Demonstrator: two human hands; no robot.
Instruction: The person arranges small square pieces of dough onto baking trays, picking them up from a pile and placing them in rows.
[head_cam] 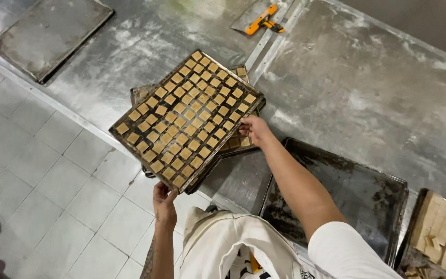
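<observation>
Above the steel table [336, 93], both hands hold a baking tray of square biscuits [187, 120].
Left hand [164, 199] pinches the tray's near corner; right hand [254, 129] grips its right edge. Beneath it lies a second filled tray [239, 145]; right of it, an empty dark tray [367, 201].

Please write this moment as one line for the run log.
left hand: grips near corner of top tray of square biscuits | right hand: grips its far edge | tray: over second filled tray on steel table
</observation>
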